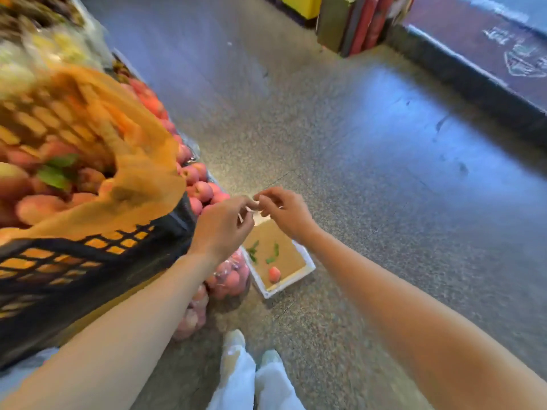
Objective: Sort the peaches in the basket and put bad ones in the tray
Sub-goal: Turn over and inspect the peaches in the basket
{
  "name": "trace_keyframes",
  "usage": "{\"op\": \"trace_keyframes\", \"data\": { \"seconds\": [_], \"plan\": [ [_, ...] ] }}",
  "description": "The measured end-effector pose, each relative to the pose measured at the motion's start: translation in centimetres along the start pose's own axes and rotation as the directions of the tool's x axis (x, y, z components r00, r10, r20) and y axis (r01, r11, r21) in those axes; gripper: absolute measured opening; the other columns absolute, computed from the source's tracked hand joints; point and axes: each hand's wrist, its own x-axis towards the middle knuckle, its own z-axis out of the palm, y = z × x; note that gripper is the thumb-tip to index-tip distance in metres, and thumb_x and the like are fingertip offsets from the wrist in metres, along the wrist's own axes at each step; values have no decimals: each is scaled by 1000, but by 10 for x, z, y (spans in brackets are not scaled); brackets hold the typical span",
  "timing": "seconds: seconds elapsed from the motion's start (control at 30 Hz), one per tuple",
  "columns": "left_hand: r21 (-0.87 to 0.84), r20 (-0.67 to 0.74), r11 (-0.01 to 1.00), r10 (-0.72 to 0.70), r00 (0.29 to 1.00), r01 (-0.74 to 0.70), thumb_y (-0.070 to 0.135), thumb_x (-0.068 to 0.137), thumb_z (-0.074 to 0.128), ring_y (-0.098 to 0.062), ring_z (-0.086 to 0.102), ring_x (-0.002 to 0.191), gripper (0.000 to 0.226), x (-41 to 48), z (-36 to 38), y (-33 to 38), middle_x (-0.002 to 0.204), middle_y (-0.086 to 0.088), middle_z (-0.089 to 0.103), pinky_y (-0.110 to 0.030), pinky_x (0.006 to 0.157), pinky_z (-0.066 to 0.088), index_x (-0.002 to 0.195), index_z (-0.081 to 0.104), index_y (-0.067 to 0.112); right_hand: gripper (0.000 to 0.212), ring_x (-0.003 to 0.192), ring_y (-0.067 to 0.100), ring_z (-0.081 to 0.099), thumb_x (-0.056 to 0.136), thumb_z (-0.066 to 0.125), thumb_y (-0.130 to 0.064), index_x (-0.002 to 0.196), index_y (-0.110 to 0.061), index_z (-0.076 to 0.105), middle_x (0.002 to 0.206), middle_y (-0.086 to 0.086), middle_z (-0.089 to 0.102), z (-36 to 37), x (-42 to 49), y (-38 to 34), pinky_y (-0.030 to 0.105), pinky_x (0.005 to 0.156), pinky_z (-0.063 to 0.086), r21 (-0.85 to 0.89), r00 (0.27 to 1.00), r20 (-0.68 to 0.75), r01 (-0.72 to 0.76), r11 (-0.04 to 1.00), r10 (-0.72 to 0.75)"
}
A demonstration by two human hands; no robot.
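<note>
A black plastic basket [88, 261] lined with orange paper stands at the left, full of peaches [38, 207] and a few green leaves. On the floor beside it lies a white foam tray [309, 266] with a brown liner, holding one peach [274, 274] and some leaves. My left hand [223, 229] and my right hand [285, 213] meet above the tray's far end. The fingertips of both pinch a small white scrap [251, 210]; what it is I cannot make out.
A row of red fruit [201, 190] runs along the stand behind the basket. A clear bag of peaches [229, 276] sits on the floor against the tray. My feet [236, 343] stand just below. Red rolls [367, 22] lean at the far wall.
</note>
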Motion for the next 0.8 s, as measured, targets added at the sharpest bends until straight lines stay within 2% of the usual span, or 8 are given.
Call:
{"op": "trace_keyframes", "data": {
  "seconds": [0.17, 0.27, 0.33, 0.43, 0.5, 0.6, 0.7, 0.8],
  "plan": [
    [161, -287, 984, 116, 951, -71, 24, 83, 48, -24, 61, 83, 27, -25, -116, -7, 90, -2, 65, -36, 68, 50, 101, 66, 17, 13, 75, 20, 67, 96, 54, -16, 101, -14, 66, 88, 7, 72, 43, 1, -124, 41, 74, 53, 15, 966, 37, 256, 967, -256],
    [291, -357, 956, 73, 931, 36, 24, 83, 51, -28, 58, 91, 23, -48, -166, -47, 94, -5, 61, -40, 73, 47, 100, 65, 17, 18, 81, 17, 63, 95, 56, -13, 109, -8, 67, 97, 9, 70, 89, -4, -173, 28, 73, 48, 1, 923, 71, 380, 925, -379],
    [378, -319, 917, 0, 948, 127, 27, 85, 54, -29, 56, 99, 27, -66, -188, -80, 104, -7, 59, -43, 80, 47, 108, 63, 17, 25, 92, 9, 57, 95, 56, -15, 118, -9, 64, 109, 5, 67, 122, -5, -191, 19, 79, 41, -81, 886, 159, 451, 889, -436],
    [342, -135, 924, -130, 982, 169, 29, 90, 58, -25, 52, 114, 42, -91, -211, -118, 126, -6, 54, -40, 91, 46, 130, 53, 17, 32, 109, 11, 55, 99, 50, -27, 127, -14, 59, 122, 4, 63, 162, -2, -206, 21, 88, 41, -248, 870, 339, 449, 858, -357],
    [272, 69, 955, -142, 987, 118, 31, 93, 56, -23, 50, 118, 47, -102, -224, -137, 133, -5, 51, -35, 92, 45, 138, 46, 18, 31, 103, 16, 61, 100, 44, -39, 113, -20, 65, 108, 1, 68, 180, 0, -212, 29, 82, 47, -362, 876, 405, 418, 833, -264],
    [125, 288, 991, -87, 954, 53, 28, 93, 56, -17, 51, 121, 46, -109, -246, -156, 134, 1, 54, -35, 99, 45, 138, 48, 23, 38, 86, 16, 60, 101, 41, -42, 96, -17, 69, 89, 0, 68, 194, 1, -225, 29, 69, 41, -479, 880, 450, 381, 791, -151],
    [-29, 283, 996, -71, 956, 83, 27, 94, 55, -12, 59, 108, 31, -107, -269, -175, 118, 4, 65, -30, 91, 49, 125, 60, 23, 39, 75, 11, 54, 102, 41, -41, 74, -24, 63, 75, -6, 61, 198, 6, -238, 28, 66, 36, -537, 894, 444, 316, 782, -57],
    [43, 140, 997, -71, 988, 65, 28, 93, 55, -13, 63, 92, 20, -101, -293, -201, 100, 3, 70, -28, 75, 50, 107, 69, 24, 37, 83, 16, 58, 100, 43, -43, 83, -19, 65, 84, -1, 64, 206, 22, -244, 34, 75, 45, -567, 911, 412, 270, 778, -16]
  ]
}}
